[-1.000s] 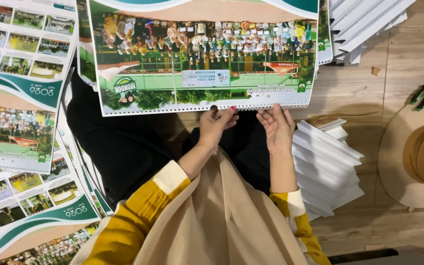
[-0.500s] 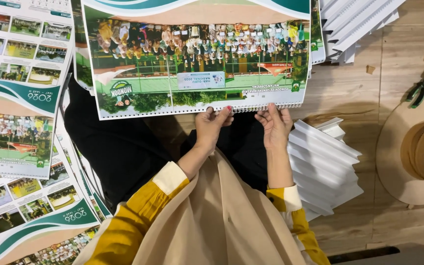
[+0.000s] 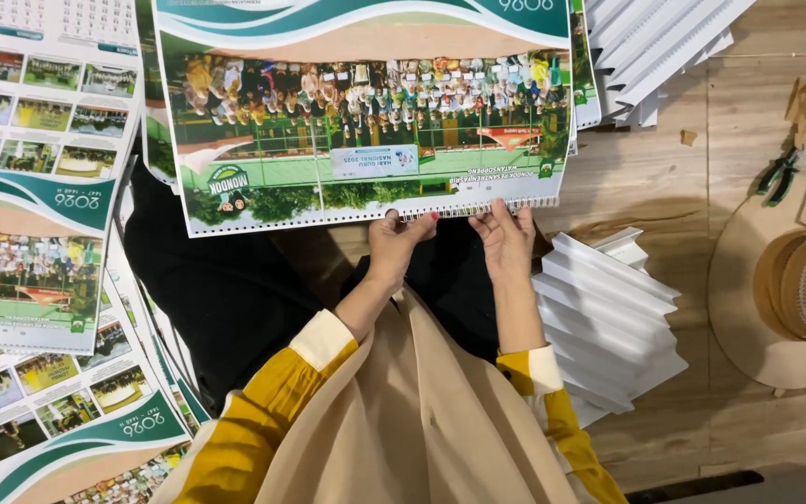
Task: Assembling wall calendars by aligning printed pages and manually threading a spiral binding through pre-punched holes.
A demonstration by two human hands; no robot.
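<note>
One big calendar (image 3: 366,121) lies on the floor in front of the person, its top cut off. Two hands work its wire edge (image 3: 478,207): the left hand (image 3: 401,245) and right hand (image 3: 506,241) pinch it with bent fingers. Two stacks of white folded card (image 3: 608,317) are nearby. More calendar sheets (image 3: 30,233) overlap at left, too many to count.

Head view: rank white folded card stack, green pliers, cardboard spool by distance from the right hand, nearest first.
From the right hand:
1. White folded card stack, just to its right on the floor.
2. Green pliers, farther right, slightly up.
3. Cardboard spool, far right edge; close to the pliers' distance, marginally farther.
</note>
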